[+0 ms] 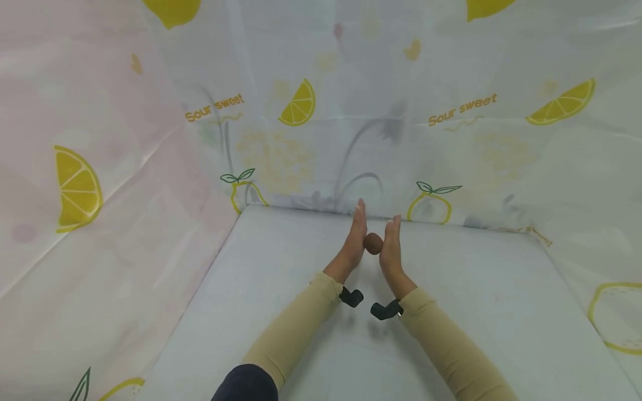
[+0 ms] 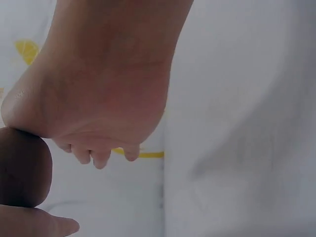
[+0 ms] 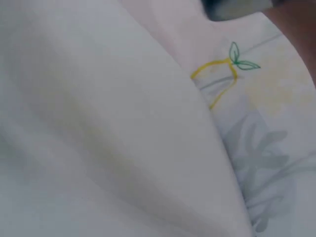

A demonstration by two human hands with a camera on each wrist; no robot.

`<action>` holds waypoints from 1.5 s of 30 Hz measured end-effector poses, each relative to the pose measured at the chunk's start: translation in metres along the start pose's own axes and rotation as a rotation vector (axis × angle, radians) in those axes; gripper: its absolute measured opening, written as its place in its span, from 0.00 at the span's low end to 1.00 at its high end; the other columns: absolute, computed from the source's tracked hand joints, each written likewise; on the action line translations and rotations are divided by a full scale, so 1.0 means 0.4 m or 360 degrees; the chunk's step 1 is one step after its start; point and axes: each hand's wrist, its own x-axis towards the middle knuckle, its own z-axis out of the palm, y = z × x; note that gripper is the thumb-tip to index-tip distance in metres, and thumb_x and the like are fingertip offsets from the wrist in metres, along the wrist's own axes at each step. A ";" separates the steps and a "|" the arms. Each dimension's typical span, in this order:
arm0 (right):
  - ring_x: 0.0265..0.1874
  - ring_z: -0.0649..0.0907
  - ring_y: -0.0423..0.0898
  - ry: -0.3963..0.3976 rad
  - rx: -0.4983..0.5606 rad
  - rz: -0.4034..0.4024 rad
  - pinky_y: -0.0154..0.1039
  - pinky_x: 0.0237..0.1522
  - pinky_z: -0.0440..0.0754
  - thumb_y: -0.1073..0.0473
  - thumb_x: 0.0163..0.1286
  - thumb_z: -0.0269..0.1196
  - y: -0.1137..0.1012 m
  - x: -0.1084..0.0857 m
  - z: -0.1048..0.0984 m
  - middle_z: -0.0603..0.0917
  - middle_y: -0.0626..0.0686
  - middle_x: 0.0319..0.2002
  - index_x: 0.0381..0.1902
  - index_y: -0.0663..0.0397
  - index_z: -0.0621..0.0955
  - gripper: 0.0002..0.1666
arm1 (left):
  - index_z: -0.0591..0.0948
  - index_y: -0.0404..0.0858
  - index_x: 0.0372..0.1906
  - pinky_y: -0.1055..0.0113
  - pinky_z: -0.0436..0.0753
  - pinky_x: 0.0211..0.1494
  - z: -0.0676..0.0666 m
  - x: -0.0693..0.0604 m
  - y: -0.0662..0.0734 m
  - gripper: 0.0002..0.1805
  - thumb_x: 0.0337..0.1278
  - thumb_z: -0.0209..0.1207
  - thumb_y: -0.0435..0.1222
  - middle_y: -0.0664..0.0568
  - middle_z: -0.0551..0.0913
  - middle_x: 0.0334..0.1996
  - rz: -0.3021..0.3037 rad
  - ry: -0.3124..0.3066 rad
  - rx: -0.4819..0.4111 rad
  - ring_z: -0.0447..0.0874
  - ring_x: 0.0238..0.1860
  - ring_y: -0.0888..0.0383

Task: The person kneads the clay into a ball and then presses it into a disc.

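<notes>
A brown ball [image 1: 373,243] is held between the two palms, above the white tabletop. My left hand [image 1: 355,239] presses it from the left with fingers straight and pointing away. From the other side my right hand [image 1: 392,248] presses, its fingers also straight. In the left wrist view, the ball [image 2: 24,168] touches the thumb side of the left palm [image 2: 103,98], with part of the right hand [image 2: 34,222] below it. The right wrist view shows only a strip of skin at its upper right edge; the ball is out of that view.
The white tabletop [image 1: 281,245] lies under both arms. A lemon-print sheet [image 1: 321,156] rises behind it and at the sides. Dark wrist cameras [image 1: 351,297] sit on the inner sides of both wrists, close to each other. The sleeves are beige.
</notes>
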 end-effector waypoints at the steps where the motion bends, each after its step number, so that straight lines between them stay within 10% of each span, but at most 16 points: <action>1: 0.80 0.39 0.56 -0.0014 -0.0008 -0.0031 0.49 0.79 0.37 0.55 0.86 0.33 -0.001 -0.007 0.006 0.37 0.66 0.81 0.78 0.73 0.37 0.37 | 0.33 0.43 0.82 0.51 0.37 0.81 -0.002 0.001 0.004 0.47 0.72 0.21 0.69 0.54 0.30 0.82 -0.0002 0.0017 0.0025 0.26 0.81 0.58; 11: 0.80 0.40 0.52 -0.0181 0.0037 -0.0176 0.49 0.79 0.39 0.57 0.86 0.32 0.033 -0.026 0.063 0.36 0.62 0.81 0.80 0.67 0.36 0.35 | 0.34 0.48 0.83 0.51 0.34 0.81 -0.032 0.007 -0.033 0.45 0.73 0.22 0.68 0.56 0.31 0.82 -0.0228 0.0146 0.0182 0.27 0.81 0.57; 21: 0.81 0.44 0.49 0.0062 0.0027 -0.0130 0.45 0.79 0.41 0.41 0.85 0.35 0.071 0.035 0.034 0.42 0.58 0.82 0.81 0.63 0.41 0.43 | 0.34 0.51 0.83 0.50 0.35 0.80 -0.019 -0.026 -0.062 0.50 0.65 0.19 0.75 0.59 0.31 0.82 -0.0373 0.0046 0.0266 0.29 0.81 0.58; 33: 0.80 0.40 0.46 0.0237 0.0057 0.0001 0.40 0.79 0.37 0.40 0.85 0.35 0.100 0.069 -0.036 0.38 0.57 0.82 0.81 0.63 0.39 0.43 | 0.32 0.41 0.82 0.48 0.36 0.80 0.020 -0.041 -0.054 0.53 0.67 0.20 0.74 0.50 0.29 0.82 -0.0202 -0.0230 0.0028 0.26 0.81 0.53; 39: 0.80 0.38 0.47 0.0173 -0.0011 0.0004 0.42 0.79 0.35 0.41 0.85 0.34 0.121 0.053 -0.038 0.36 0.58 0.82 0.81 0.64 0.37 0.43 | 0.30 0.44 0.82 0.44 0.32 0.79 0.020 -0.023 -0.030 0.50 0.68 0.19 0.72 0.52 0.26 0.82 -0.0153 -0.0203 -0.0066 0.22 0.80 0.55; 45: 0.81 0.40 0.49 0.0091 -0.0083 -0.0072 0.46 0.79 0.38 0.44 0.86 0.32 0.135 0.014 -0.007 0.38 0.59 0.82 0.81 0.64 0.38 0.40 | 0.34 0.50 0.83 0.49 0.34 0.80 0.009 -0.017 -0.022 0.47 0.69 0.20 0.72 0.58 0.30 0.82 -0.0188 -0.0046 0.0158 0.25 0.81 0.58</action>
